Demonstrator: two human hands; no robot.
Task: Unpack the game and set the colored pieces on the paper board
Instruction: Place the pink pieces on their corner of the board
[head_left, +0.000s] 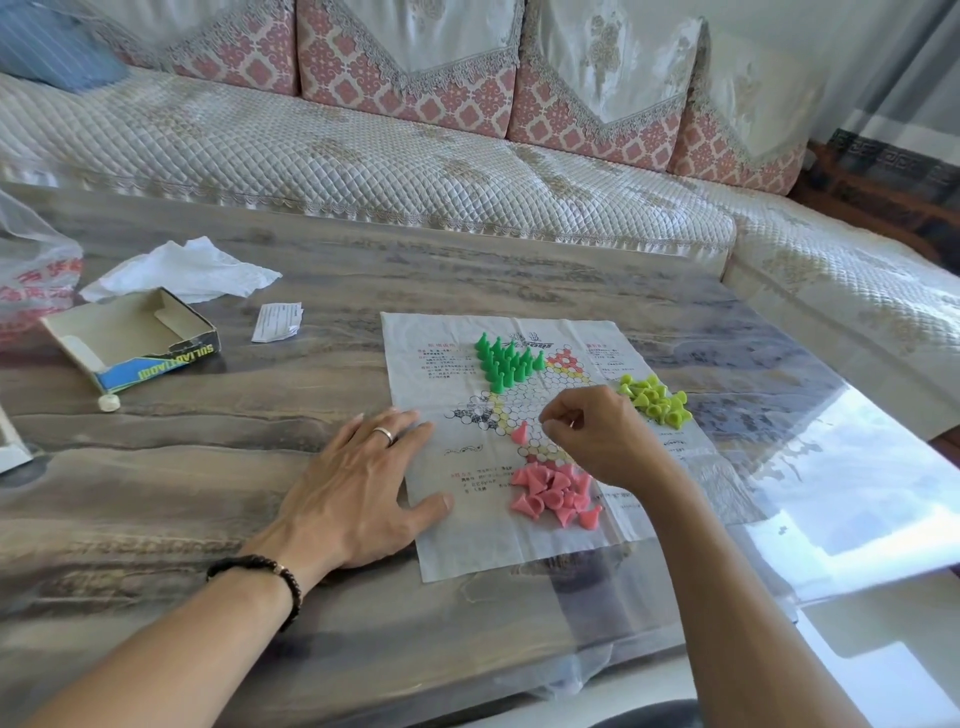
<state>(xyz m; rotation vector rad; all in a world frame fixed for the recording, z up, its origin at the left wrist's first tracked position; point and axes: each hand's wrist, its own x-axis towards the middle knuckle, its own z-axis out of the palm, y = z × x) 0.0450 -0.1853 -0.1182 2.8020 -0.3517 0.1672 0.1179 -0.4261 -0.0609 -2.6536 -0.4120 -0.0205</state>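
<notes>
Pinched together at the tips, the fingers of my right hand (597, 434) hover over the middle of the paper board (457, 519); something small and reddish shows between them, probably a pink piece, though I cannot tell for sure. That grip sits just right of a single pink piece (520, 432) standing upright on the printed star. My left hand (358, 486) lies flat with fingers spread, its fingertips and thumb pressing the left edge of the sheet against the bench (208, 493) to keep it from sliding.

Unpacking looks finished, as far as I can judge. The game box (132, 340) lies open at the far left of the bench and looks empty, with a small white cap (109, 402) just in front of it, a folded slip (278, 322) between box and board, and a crumpled white tissue (182, 270) behind. A plastic bag (36, 275) sits at the left edge.

The green pieces (506, 361) stand upright, packed into the far point of the star, so that colour seems done. The pink pile (556, 493) lies tumbled on the near part of the sheet, most pieces on their sides, with only the one set up. The yellow-green pile (657, 400) lies loose at the right edge of the paper, not yet placed. By my reckoning I am roughly a third through: pink has just begun, yellow-green remains untouched.
</notes>
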